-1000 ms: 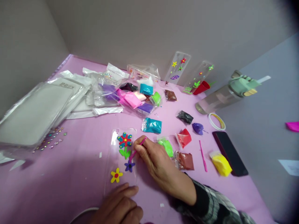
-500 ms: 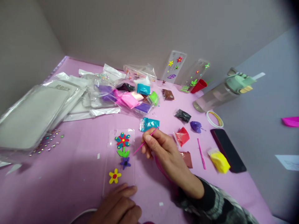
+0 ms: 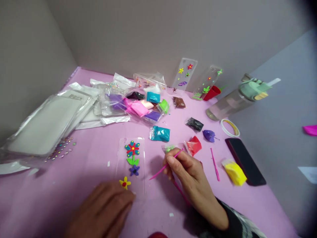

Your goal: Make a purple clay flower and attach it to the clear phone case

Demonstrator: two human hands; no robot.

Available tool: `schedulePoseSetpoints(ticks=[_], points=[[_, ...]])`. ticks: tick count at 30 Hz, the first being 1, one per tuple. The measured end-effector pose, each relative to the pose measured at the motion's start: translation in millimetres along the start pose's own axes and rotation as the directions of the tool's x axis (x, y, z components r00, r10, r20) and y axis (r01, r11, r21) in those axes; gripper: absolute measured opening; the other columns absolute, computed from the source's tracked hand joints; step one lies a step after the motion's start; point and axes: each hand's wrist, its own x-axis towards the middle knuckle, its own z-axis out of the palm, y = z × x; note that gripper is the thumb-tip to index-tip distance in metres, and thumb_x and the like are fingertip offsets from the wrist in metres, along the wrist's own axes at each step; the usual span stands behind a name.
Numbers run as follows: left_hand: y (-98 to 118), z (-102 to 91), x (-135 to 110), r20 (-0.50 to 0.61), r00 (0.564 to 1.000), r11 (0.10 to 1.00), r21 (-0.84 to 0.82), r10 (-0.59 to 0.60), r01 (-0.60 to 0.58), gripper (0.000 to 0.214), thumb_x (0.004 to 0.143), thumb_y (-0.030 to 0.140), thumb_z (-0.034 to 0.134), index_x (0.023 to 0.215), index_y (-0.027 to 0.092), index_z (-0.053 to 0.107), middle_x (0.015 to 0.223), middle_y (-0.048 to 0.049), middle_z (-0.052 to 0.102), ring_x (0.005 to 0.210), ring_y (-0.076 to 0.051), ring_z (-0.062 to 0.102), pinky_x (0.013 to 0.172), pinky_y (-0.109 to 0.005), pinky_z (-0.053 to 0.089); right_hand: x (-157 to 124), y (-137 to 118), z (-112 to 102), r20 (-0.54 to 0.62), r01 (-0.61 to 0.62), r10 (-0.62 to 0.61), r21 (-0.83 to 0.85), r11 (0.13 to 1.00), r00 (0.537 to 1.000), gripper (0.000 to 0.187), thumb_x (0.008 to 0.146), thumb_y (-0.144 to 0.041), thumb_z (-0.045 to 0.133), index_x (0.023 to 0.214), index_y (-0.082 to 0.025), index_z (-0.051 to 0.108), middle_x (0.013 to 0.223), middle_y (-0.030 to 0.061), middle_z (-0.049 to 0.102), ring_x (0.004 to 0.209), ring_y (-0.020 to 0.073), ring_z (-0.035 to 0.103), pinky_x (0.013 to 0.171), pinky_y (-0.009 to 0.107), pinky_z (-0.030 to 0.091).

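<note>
The clear phone case [image 3: 141,155] lies flat on the table, decorated with clay: a red-and-teal flower [image 3: 132,148] with green leaves, a purple flower [image 3: 134,170] and a yellow flower [image 3: 125,182] with a red centre. My left hand [image 3: 104,211], smeared by motion, is over the case's lower end, covering it and the edge of the yellow flower; its grip cannot be made out. To the right of the case, my right hand [image 3: 189,175] pinches a thin pink modelling tool [image 3: 159,172], its pointed end apart from the case. A light green clay packet [image 3: 169,148] shows behind those fingers.
Packaged phone cases [image 3: 47,122] pile up at left beside loose rhinestones [image 3: 63,148]. Clay packets, including a teal one [image 3: 160,134] and a yellow one [image 3: 235,173], lie about. At right are another pink tool [image 3: 215,165], a phone [image 3: 245,162], tape [image 3: 230,128] and a bottle [image 3: 230,102].
My right hand has drawn back right and down with the pink tool, away from the case. My left hand has shifted left and up over the case's lower end. The view has tilted slightly.
</note>
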Motion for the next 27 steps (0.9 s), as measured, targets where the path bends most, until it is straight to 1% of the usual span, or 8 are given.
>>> schedulePoseSetpoints(ticks=[3, 6, 9, 12, 15, 19, 22, 27], points=[[-11, -18.1, 17, 0.067, 0.983, 0.984, 0.061, -0.172, 0.168, 0.02, 0.098, 0.03, 0.048, 0.112, 0.029, 0.062, 0.103, -0.0002, 0.069, 0.098, -0.017, 0.061, 0.085, -0.027, 0.051, -10, 6, -4, 0.015, -0.027, 0.028, -0.018, 0.999, 1.0, 0.03, 0.098, -0.041, 0.051, 0.078, -0.019, 0.058, 0.068, -0.0025, 0.054, 0.062, 0.0099, 0.049, 0.058, 0.023, 0.04], [-14, -25.0, 36, 0.1, 0.969, 0.97, 0.119, -0.226, 0.214, 0.016, 0.097, 0.034, 0.05, 0.106, 0.029, 0.063, 0.099, 0.0001, 0.067, 0.095, -0.019, 0.058, 0.08, -0.031, 0.049, -16, 11, -6, 0.028, -0.048, 0.048, -0.005, 0.999, 0.998, 0.033, 0.098, -0.043, 0.051, 0.078, -0.018, 0.057, 0.067, -0.0023, 0.054, 0.061, 0.0102, 0.049, 0.058, 0.023, 0.039], [-14, -24.3, 49, 0.138, 0.965, 0.965, 0.169, -0.225, 0.2, 0.018, 0.098, 0.03, 0.046, 0.101, 0.027, 0.064, 0.098, -0.0006, 0.066, 0.096, -0.021, 0.056, 0.081, -0.036, 0.046, -17, 14, -6, 0.05, -0.065, 0.063, 0.029, 0.997, 0.997, 0.034, 0.097, -0.045, 0.051, 0.077, -0.018, 0.057, 0.066, -0.0019, 0.054, 0.06, 0.0104, 0.049, 0.057, 0.024, 0.039], [-14, -22.8, 55, 0.191, 0.959, 0.968, 0.181, -0.21, 0.176, 0.019, 0.098, 0.03, 0.046, 0.099, 0.026, 0.064, 0.097, -0.0015, 0.065, 0.095, -0.022, 0.055, 0.08, -0.037, 0.044, -17, 17, -5, 0.073, -0.069, 0.065, 0.062, 0.996, 0.995, 0.035, 0.097, -0.046, 0.051, 0.077, -0.018, 0.056, 0.066, -0.0018, 0.054, 0.059, 0.0105, 0.049, 0.056, 0.023, 0.039], [-14, -22.7, 56, 0.214, 0.953, 0.968, 0.179, -0.213, 0.176, 0.02, 0.098, 0.033, 0.047, 0.098, 0.026, 0.065, 0.096, -0.0016, 0.065, 0.093, -0.022, 0.055, 0.08, -0.036, 0.044, -17, 19, -6, 0.079, -0.07, 0.064, 0.082, 0.994, 0.995, 0.034, 0.096, -0.046, 0.052, 0.078, -0.018, 0.056, 0.067, -0.0017, 0.055, 0.059, 0.0102, 0.049, 0.056, 0.023, 0.039], [-15, -21.1, 55, 0.22, 0.953, 0.971, 0.165, -0.206, 0.172, 0.021, 0.098, 0.036, 0.046, 0.099, 0.026, 0.065, 0.097, -0.0016, 0.064, 0.094, -0.022, 0.054, 0.08, -0.035, 0.044, -16, 20, -7, 0.074, -0.08, 0.073, 0.097, 0.992, 0.995, 0.034, 0.096, -0.046, 0.052, 0.079, -0.017, 0.056, 0.068, -0.0013, 0.056, 0.058, 0.0097, 0.05, 0.056, 0.023, 0.039], [-14, -18.0, 57, 0.227, 0.955, 0.975, 0.156, -0.194, 0.161, 0.023, 0.099, 0.035, 0.044, 0.098, 0.026, 0.065, 0.096, -0.0017, 0.064, 0.093, -0.021, 0.054, 0.08, -0.034, 0.044, -15, 19, -7, 0.079, -0.094, 0.086, 0.103, 0.99, 0.993, 0.036, 0.095, -0.048, 0.052, 0.078, -0.017, 0.056, 0.068, -0.0013, 0.056, 0.058, 0.0097, 0.049, 0.056, 0.023, 0.039], [-11, -17.5, 59, 0.256, 0.941, 0.972, 0.143, -0.219, 0.187, 0.02, 0.098, 0.033, 0.046, 0.097, 0.026, 0.066, 0.096, -0.0012, 0.064, 0.093, -0.021, 0.055, 0.081, -0.034, 0.046, -14, 17, -7, 0.084, -0.093, 0.084, 0.112, 0.989, 0.993, 0.036, 0.095, -0.049, 0.053, 0.078, -0.018, 0.055, 0.067, -0.0016, 0.055, 0.058, 0.0102, 0.049, 0.056, 0.023, 0.038]])
